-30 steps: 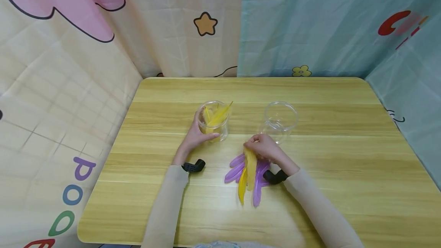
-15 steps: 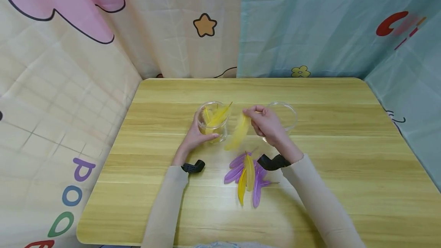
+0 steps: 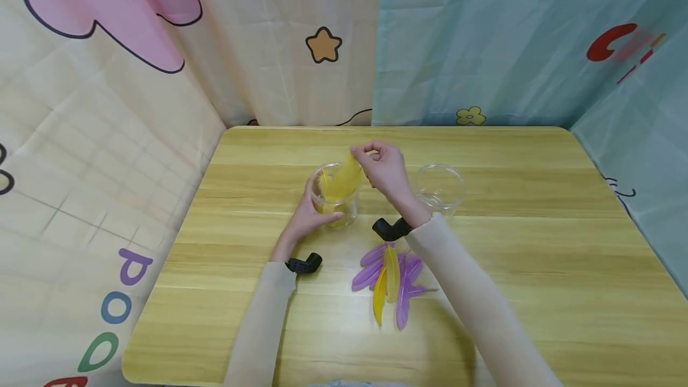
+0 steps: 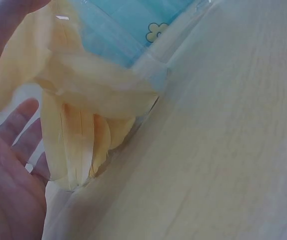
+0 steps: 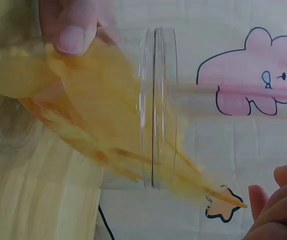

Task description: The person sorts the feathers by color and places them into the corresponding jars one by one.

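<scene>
My left hand (image 3: pixel 309 215) grips a clear plastic jar (image 3: pixel 350 212) from the left, its thumb along the front. Several yellow feathers (image 4: pixel 73 145) stand inside. In the head view my right hand (image 3: pixel 387 169), over the jar's mouth, pinches the upper end of a yellow feather (image 3: pixel 346 180) whose lower part is within the jar. A quill tip (image 5: pixel 241 204) pokes out beyond the rim beside my right fingers (image 5: pixel 278 210) in the right wrist view. Nearer me, purple feathers (image 3: pixel 368 275) and two yellow feathers (image 3: pixel 393 279) lie in a loose pile.
A second clear jar (image 3: pixel 450 200) stands to the right, behind my right forearm, with no feathers visible in it. The wooden table (image 3: pixel 537 243) is bounded by patterned curtains (image 3: pixel 484 46) at the back and sides. Black cameras (image 3: pixel 391 229) are strapped to both wrists.
My right hand has lifted a yellow feather off the pile and carried it up and left to the jar's mouth, lowering it in. The left hand keeps holding the jar.
</scene>
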{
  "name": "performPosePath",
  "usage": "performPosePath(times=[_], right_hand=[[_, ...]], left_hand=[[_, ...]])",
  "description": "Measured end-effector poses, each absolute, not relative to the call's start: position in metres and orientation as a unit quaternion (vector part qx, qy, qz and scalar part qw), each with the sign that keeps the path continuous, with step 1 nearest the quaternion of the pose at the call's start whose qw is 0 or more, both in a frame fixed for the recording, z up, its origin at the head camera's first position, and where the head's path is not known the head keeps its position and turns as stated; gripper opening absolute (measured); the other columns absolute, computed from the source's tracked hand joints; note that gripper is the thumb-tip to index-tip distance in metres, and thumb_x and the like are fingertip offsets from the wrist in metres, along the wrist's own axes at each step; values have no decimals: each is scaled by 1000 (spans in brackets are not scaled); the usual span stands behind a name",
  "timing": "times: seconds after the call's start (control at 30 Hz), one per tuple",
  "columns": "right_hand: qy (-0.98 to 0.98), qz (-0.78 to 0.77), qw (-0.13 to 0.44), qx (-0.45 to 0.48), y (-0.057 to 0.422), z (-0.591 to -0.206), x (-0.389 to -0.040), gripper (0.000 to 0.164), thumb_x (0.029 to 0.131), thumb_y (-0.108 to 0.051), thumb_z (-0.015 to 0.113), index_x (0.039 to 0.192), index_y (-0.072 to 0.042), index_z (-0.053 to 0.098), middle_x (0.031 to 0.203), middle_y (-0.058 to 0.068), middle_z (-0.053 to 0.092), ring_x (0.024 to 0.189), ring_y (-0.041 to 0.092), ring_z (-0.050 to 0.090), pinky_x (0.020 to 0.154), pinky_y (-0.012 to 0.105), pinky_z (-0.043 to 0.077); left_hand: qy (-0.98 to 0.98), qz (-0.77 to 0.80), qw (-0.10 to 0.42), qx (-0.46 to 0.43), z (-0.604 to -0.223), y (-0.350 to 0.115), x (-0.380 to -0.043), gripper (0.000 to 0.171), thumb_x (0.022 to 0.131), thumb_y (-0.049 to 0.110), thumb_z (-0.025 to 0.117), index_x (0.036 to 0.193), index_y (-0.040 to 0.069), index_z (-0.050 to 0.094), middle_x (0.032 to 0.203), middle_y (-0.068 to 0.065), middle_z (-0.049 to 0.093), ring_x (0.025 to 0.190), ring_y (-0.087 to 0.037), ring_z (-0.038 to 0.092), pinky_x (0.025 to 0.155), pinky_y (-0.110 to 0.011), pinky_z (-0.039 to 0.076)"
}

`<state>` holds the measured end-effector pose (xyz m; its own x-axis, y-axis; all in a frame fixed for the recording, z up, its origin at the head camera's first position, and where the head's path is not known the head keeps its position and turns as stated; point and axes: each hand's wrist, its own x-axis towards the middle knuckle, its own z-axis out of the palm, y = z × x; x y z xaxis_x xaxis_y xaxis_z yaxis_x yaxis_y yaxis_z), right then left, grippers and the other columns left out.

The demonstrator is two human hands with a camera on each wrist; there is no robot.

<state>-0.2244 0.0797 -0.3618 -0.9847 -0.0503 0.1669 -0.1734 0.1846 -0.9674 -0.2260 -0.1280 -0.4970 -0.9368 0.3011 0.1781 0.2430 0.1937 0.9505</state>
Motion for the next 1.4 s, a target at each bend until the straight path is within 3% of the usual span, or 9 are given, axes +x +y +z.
performPosePath(times=[0.17, 0.37, 0.53, 0.67, 0.8, 0.97, 1.1, 1.3, 1.4], right_hand=[[-795, 597, 74, 79, 85, -368, -223, 33, 89, -39, 66, 96, -6, 67, 46, 4, 43, 33, 13, 36, 33, 25, 31], [-794, 603, 48, 67, 103, -370, -208, 39, 88, -42, 66, 99, -5, 66, 47, 4, 42, 33, 13, 35, 34, 27, 28], [-826, 553, -52, 93, 125, -386, -187, 35, 91, -37, 64, 98, -3, 64, 48, 4, 44, 36, 13, 37, 36, 26, 28], [-858, 479, -145, 113, 139, -405, -177, 29, 90, -33, 65, 94, -5, 64, 50, 6, 49, 38, 12, 38, 38, 24, 31], [-870, 438, -191, 121, 148, -426, -174, 21, 89, -25, 66, 91, -4, 64, 52, 11, 52, 40, 10, 40, 38, 23, 35], [-875, 421, -213, 110, 152, -445, -173, 15, 85, -17, 70, 84, -3, 65, 52, 8, 53, 41, 9, 42, 38, 22, 34], [-880, 401, -233, 98, 153, -454, -173, 18, 82, -22, 74, 75, -7, 66, 51, 1, 51, 42, 9, 42, 37, 22, 34], [-884, 401, -222, 91, 151, -464, -173, 23, 75, -25, 80, 69, -9, 65, 51, -3, 49, 41, 7, 39, 38, 21, 32], [-886, 402, -216, 87, 147, -467, -172, 23, 72, -24, 82, 68, -9, 65, 52, -3, 49, 42, 7, 40, 38, 21, 32]], left_hand=[[775, 606, 23, 176, -497, -127, -226, 110, 67, 29, 87, 149, 34, 14, 149, -10, 25, 135, -29, 26, 107, -54, 19], [778, 604, 40, 168, -494, -128, -229, 112, 69, 18, 86, 151, 27, 11, 152, -13, 19, 137, -30, 22, 109, -51, 17], [780, 601, 40, 171, -493, -129, -229, 113, 70, 13, 85, 151, 26, 9, 153, -14, 16, 138, -31, 19, 109, -51, 16], [778, 604, 35, 172, -492, -130, -229, 111, 69, 18, 86, 150, 29, 10, 153, -12, 18, 138, -29, 19, 109, -50, 16], [773, 609, 32, 176, -495, -129, -229, 110, 69, 25, 86, 150, 29, 12, 152, -12, 20, 138, -29, 20, 109, -52, 17], [769, 613, 35, 179, -497, -129, -230, 111, 68, 26, 87, 150, 29, 12, 151, -10, 21, 138, -28, 20, 109, -51, 17], [769, 614, 44, 173, -496, -129, -230, 111, 70, 17, 86, 150, 29, 10, 152, -9, 20, 139, -25, 19, 110, -48, 16], [769, 613, 57, 171, -495, -129, -231, 111, 70, 10, 84, 151, 20, 8, 153, -14, 17, 140, -30, 16, 110, -50, 14], [768, 614, 52, 176, -496, -130, -231, 111, 70, 14, 85, 151, 22, 9, 153, -13, 18, 139, -30, 16, 110, -51, 14]])
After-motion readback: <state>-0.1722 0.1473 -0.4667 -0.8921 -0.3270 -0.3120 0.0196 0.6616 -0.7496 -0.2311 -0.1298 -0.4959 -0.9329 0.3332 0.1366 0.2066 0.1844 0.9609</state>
